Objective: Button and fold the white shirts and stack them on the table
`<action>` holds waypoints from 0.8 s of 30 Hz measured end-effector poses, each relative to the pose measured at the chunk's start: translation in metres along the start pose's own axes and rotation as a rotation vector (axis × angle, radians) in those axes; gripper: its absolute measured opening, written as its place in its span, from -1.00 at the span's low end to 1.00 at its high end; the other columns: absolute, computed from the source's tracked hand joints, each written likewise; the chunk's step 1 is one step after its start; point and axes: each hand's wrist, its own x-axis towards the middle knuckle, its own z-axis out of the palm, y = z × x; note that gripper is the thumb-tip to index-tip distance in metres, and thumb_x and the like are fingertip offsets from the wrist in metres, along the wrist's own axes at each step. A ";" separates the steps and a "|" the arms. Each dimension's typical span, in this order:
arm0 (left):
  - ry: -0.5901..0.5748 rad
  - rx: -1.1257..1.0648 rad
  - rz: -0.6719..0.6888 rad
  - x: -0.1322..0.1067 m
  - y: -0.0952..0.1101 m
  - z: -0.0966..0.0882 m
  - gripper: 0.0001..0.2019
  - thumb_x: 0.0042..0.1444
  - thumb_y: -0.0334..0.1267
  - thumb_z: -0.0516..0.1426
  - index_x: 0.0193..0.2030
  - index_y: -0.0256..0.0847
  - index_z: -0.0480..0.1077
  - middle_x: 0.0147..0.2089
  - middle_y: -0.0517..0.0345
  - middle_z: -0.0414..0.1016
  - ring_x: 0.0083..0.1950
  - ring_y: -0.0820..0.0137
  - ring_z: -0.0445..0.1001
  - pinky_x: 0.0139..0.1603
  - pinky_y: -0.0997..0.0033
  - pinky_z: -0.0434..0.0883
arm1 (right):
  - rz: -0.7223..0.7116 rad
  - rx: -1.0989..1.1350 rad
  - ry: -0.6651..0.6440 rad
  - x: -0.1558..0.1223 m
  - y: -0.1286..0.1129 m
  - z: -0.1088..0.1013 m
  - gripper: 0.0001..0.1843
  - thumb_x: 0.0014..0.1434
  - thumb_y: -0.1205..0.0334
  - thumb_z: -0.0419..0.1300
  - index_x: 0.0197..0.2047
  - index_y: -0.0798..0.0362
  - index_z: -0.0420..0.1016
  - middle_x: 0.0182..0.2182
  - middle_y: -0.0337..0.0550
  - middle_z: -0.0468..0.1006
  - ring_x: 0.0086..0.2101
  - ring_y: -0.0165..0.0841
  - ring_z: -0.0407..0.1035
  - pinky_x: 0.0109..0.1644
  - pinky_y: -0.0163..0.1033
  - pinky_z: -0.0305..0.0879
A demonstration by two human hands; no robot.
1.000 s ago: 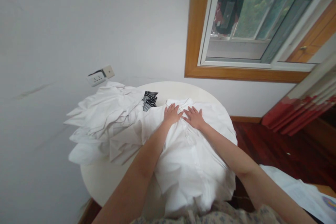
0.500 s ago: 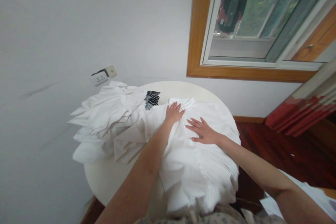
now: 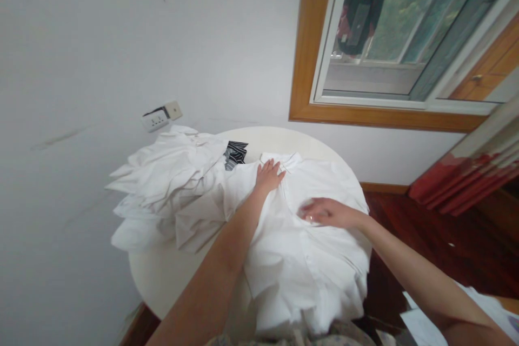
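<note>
A white collared shirt (image 3: 284, 248) lies spread over the round white table (image 3: 162, 275), its collar toward the wall and its lower part hanging near my body. My left hand (image 3: 268, 175) rests flat on the shirt just below the collar, fingers stretched out. Over the chest of the shirt, to the right of the button strip, is my right hand (image 3: 326, 212). Its fingers are blurred by motion and curl downward, so I cannot make out whether they pinch the cloth.
A heap of white garments (image 3: 174, 173) covers the table's left side, with a black-and-white striped cloth (image 3: 236, 154) beside it. Behind are a wall socket (image 3: 155, 120) and a wood-framed window (image 3: 385, 114). A red and cream curtain (image 3: 450, 178) hangs at right.
My right hand has shifted slightly right and toward me, and its spread fingers have curled. My left hand stays in place on the shirt.
</note>
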 end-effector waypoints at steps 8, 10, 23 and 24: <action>0.019 0.007 -0.020 -0.007 0.002 -0.004 -0.39 0.27 0.12 -0.17 0.37 -0.08 0.10 0.45 -0.01 -0.02 0.46 0.21 -0.07 0.40 -0.14 -0.15 | 0.496 -0.487 0.412 0.113 0.081 -0.023 -0.38 0.32 -0.12 -0.10 0.30 0.02 0.25 0.32 0.01 0.16 0.31 -0.12 -0.02 0.33 0.13 -0.11; 0.010 -0.001 -0.055 -0.009 0.004 -0.004 -0.40 0.26 0.13 -0.17 0.37 -0.03 0.09 0.46 0.03 -0.03 0.46 0.18 -0.09 0.38 -0.24 -0.18 | 0.586 -0.533 0.388 0.130 0.092 -0.018 -0.28 0.29 -0.24 -0.17 0.36 0.00 0.12 0.38 -0.03 -0.01 0.35 -0.11 -0.17 0.34 0.23 -0.26; -0.082 -0.021 -0.076 -0.008 0.001 -0.008 -0.35 0.23 0.19 -0.21 0.40 0.03 0.02 0.48 0.11 -0.14 0.48 0.13 -0.20 0.36 -0.32 -0.28 | 0.613 -0.530 0.280 0.122 0.096 -0.010 -0.16 0.24 -0.37 -0.31 0.42 -0.08 -0.02 0.42 -0.05 -0.22 0.37 -0.03 -0.35 0.29 0.36 -0.40; -0.082 -0.020 -0.060 -0.011 0.000 -0.009 -0.35 0.22 0.20 -0.21 0.40 0.03 0.02 0.48 0.10 -0.14 0.48 0.13 -0.19 0.36 -0.31 -0.27 | 0.607 -0.530 0.295 0.120 0.096 -0.008 -0.17 0.24 -0.36 -0.29 0.41 -0.07 -0.01 0.42 -0.05 -0.20 0.37 -0.03 -0.34 0.30 0.34 -0.40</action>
